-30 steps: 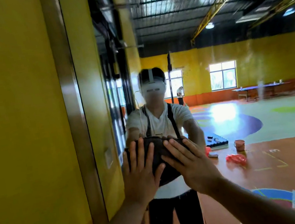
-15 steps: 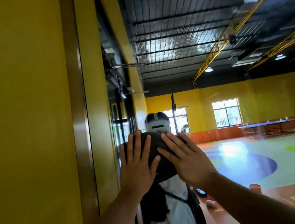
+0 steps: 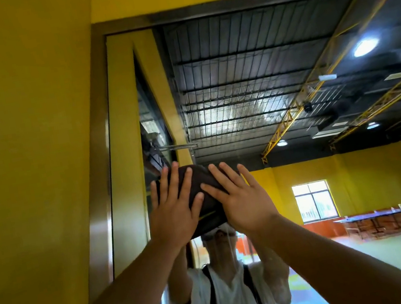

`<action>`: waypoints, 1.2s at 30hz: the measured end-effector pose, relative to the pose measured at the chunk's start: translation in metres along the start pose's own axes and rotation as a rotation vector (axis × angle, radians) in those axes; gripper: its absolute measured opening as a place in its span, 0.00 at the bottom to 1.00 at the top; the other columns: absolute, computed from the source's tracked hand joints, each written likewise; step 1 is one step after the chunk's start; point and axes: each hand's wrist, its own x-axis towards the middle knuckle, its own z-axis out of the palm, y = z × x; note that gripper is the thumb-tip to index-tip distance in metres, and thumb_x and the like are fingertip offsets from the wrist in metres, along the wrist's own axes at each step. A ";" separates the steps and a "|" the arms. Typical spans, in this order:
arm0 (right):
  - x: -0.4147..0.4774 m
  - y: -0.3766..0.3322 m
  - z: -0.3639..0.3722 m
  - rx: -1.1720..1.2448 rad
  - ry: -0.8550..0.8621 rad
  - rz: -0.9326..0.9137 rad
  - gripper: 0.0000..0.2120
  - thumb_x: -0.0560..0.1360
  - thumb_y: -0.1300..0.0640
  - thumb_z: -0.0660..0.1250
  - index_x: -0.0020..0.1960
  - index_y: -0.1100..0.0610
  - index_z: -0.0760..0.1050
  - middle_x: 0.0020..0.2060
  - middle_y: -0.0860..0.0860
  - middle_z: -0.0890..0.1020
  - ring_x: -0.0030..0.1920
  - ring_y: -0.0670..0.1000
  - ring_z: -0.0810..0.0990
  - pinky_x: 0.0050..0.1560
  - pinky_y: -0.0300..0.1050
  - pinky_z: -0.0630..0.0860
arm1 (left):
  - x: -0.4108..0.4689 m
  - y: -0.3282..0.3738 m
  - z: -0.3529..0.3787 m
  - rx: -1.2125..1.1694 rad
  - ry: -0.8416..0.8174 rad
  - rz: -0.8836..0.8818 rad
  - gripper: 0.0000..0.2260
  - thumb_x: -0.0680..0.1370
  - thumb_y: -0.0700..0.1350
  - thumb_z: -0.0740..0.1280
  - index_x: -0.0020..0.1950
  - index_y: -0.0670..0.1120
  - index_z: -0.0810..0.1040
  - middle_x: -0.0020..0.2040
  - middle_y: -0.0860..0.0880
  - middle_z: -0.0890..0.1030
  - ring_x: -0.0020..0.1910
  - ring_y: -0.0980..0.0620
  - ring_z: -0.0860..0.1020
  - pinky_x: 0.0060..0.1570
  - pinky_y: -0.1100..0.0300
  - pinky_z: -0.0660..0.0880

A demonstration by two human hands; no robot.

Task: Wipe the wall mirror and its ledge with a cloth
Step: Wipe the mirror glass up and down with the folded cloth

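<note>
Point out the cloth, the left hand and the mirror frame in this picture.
cloth [image 3: 211, 221], head view, on its dark lower part, near the yellow stripe.
left hand [image 3: 174, 216], head view, on the back of the hand.
mirror frame [image 3: 100, 196], head view, on the left metal upright.

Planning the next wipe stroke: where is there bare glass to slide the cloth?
Bare mirror runs above the cloth up to the top bar of the frame, and widely to the right of the right hand. It is crowded on the left: only a narrow strip separates the left hand from the left upright.
</note>
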 end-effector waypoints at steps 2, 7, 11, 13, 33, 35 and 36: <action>0.001 0.009 0.002 0.004 0.000 -0.022 0.31 0.76 0.46 0.52 0.78 0.45 0.69 0.81 0.55 0.63 0.80 0.59 0.63 0.78 0.61 0.55 | 0.006 0.005 0.002 -0.011 0.010 0.000 0.30 0.86 0.62 0.44 0.85 0.50 0.54 0.85 0.45 0.49 0.84 0.44 0.45 0.79 0.36 0.52; -0.010 0.047 0.004 0.004 0.031 -0.038 0.31 0.75 0.48 0.55 0.78 0.46 0.68 0.81 0.55 0.63 0.79 0.58 0.64 0.76 0.61 0.64 | 0.022 0.037 0.006 -0.043 0.028 0.010 0.30 0.86 0.62 0.43 0.85 0.50 0.53 0.85 0.46 0.47 0.84 0.43 0.43 0.80 0.36 0.49; -0.025 0.086 0.002 0.036 0.046 -0.055 0.30 0.74 0.49 0.56 0.76 0.48 0.72 0.79 0.57 0.66 0.78 0.59 0.66 0.76 0.62 0.65 | 0.035 0.074 0.004 -0.056 -0.001 0.022 0.31 0.85 0.63 0.41 0.85 0.51 0.52 0.85 0.46 0.45 0.84 0.44 0.41 0.80 0.37 0.45; -0.029 0.093 -0.005 0.050 0.066 -0.016 0.28 0.75 0.48 0.56 0.72 0.49 0.77 0.77 0.57 0.69 0.77 0.59 0.68 0.76 0.63 0.64 | 0.040 0.086 0.001 -0.082 -0.033 0.020 0.32 0.84 0.64 0.39 0.85 0.52 0.50 0.85 0.47 0.43 0.83 0.45 0.37 0.81 0.39 0.40; -0.128 0.039 0.031 0.084 0.184 0.082 0.24 0.87 0.48 0.52 0.81 0.52 0.63 0.81 0.58 0.60 0.82 0.58 0.56 0.81 0.60 0.53 | -0.071 0.130 0.020 -0.058 0.046 0.047 0.26 0.88 0.57 0.49 0.84 0.49 0.57 0.85 0.44 0.52 0.84 0.42 0.48 0.81 0.39 0.46; -0.152 0.027 0.033 0.101 0.173 0.086 0.24 0.87 0.49 0.53 0.81 0.53 0.64 0.81 0.59 0.60 0.82 0.59 0.57 0.80 0.61 0.55 | -0.096 0.137 0.021 -0.057 0.021 0.044 0.26 0.88 0.57 0.49 0.84 0.49 0.57 0.85 0.43 0.52 0.84 0.41 0.48 0.81 0.38 0.47; -0.165 0.021 0.034 0.109 0.170 0.090 0.24 0.87 0.49 0.54 0.81 0.53 0.64 0.81 0.59 0.61 0.82 0.59 0.57 0.80 0.61 0.55 | -0.109 0.141 0.021 -0.056 0.002 0.041 0.26 0.88 0.57 0.49 0.85 0.49 0.57 0.85 0.43 0.52 0.84 0.41 0.48 0.81 0.38 0.48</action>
